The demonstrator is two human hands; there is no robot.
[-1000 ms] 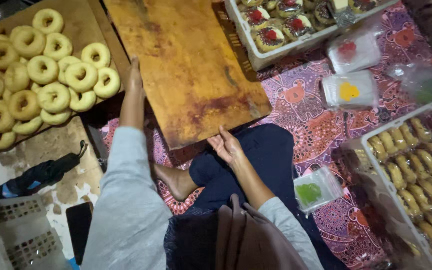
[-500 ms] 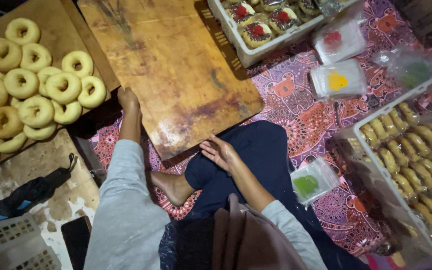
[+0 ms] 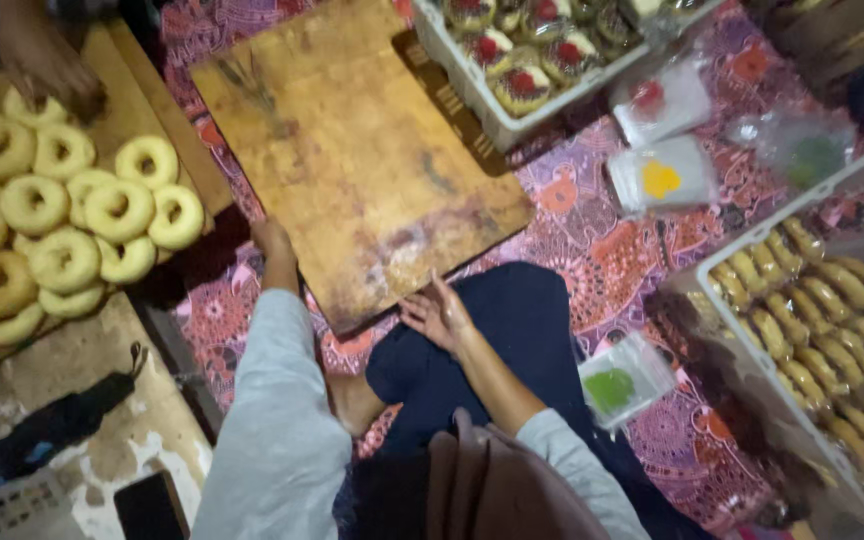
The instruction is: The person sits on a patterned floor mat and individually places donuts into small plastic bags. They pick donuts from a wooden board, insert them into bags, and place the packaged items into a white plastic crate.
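A large bare wooden board (image 3: 352, 150) lies on a patterned pink cloth in front of me. My left hand (image 3: 274, 245) grips the board's left edge, the grey sleeve pulled down to the wrist. My right hand (image 3: 437, 315) rests with fingers spread at the board's near edge, above my knee in dark blue trousers. To the left, a second wooden board (image 3: 137, 95) carries several pale ring doughnuts (image 3: 117, 210). Another person's hand (image 3: 52, 75) touches the doughnuts at the top left.
A white tray of topped pastries (image 3: 522, 60) sits beyond the board. Another white tray with several golden oblong rolls (image 3: 812, 310) is on the right. Small plastic bags with red (image 3: 652, 100), yellow (image 3: 660, 178) and green (image 3: 612, 385) fillings lie on the cloth. A dark phone (image 3: 150, 508) lies bottom left.
My left hand has slid back along the board's left edge toward me. Another person's hand has come into view at the doughnuts. The view has shifted forward.
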